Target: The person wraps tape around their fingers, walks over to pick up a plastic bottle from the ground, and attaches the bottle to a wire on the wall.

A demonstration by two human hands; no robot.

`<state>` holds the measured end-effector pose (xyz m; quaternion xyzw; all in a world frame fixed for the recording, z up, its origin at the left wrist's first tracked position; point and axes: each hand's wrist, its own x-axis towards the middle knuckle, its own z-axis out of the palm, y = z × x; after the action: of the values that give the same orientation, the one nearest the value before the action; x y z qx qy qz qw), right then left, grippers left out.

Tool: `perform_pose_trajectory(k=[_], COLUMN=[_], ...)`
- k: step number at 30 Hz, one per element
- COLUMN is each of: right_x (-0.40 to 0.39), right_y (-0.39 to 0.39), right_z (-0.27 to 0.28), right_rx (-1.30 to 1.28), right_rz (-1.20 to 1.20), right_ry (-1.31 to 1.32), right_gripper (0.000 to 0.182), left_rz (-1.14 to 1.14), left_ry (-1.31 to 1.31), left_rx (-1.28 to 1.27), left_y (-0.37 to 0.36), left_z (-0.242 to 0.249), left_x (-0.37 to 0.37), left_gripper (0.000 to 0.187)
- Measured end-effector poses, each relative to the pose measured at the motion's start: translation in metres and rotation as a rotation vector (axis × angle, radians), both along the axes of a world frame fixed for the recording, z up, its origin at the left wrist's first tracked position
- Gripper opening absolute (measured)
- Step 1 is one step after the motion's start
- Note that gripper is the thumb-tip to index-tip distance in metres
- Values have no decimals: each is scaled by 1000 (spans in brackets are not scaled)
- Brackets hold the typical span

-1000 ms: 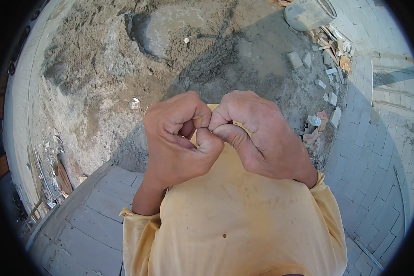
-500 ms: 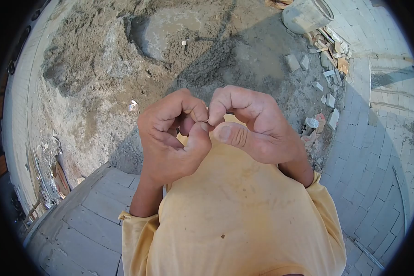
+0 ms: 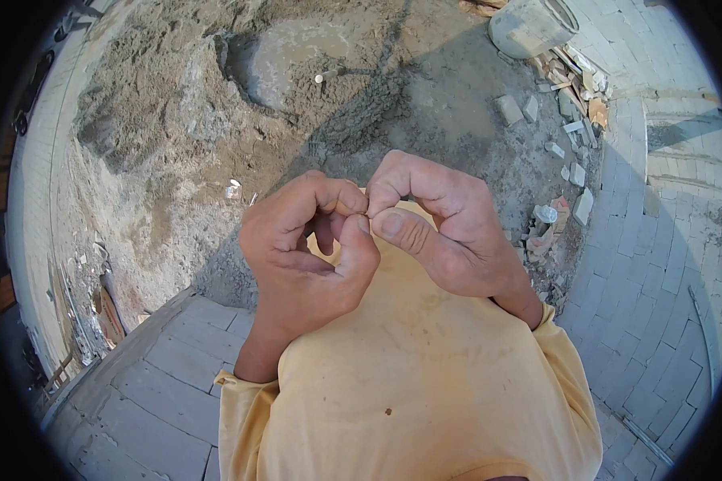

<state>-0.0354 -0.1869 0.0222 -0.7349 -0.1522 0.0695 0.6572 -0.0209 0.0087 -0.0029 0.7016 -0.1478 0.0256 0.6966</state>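
My left hand (image 3: pixel 309 248) and my right hand (image 3: pixel 449 224) meet at their fingertips in front of my yellow shirt (image 3: pixel 425 377). Thumb and index finger are pinched together on each hand. Something tiny may sit between the tips, too small to name. The other fingers of both hands are curled in. Beyond the hands lies a heap of wet, grey-brown mortar (image 3: pixel 353 120), with a handle end (image 3: pixel 329 74) sticking out of it.
A pale bucket (image 3: pixel 533 28) stands at the upper right, near broken bricks (image 3: pixel 509 110) and scraps. Block paving (image 3: pixel 626 280) runs down the right. A block ledge (image 3: pixel 168 369) is at the lower left, with litter (image 3: pixel 233 190) on the ground above it.
My left thumb has moved slightly right and now touches nearer the right fingertips. Both hands remain pinched together, and the view has shifted a little.
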Motion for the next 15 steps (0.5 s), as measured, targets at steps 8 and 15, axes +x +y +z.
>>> perform_pose_trajectory(k=[8, 15], right_x=[0, 7], right_y=[2, 4], right_z=[6, 1], right_rx=[-80, -50], right_rz=[-24, 22], right_ry=[-72, -140], right_gripper=[6, 6], left_rz=[-5, 6], left_ry=[-35, -198], left_rx=[105, 89], left_y=[0, -1], left_z=[8, 1], left_x=[2, 11], left_gripper=[13, 14])
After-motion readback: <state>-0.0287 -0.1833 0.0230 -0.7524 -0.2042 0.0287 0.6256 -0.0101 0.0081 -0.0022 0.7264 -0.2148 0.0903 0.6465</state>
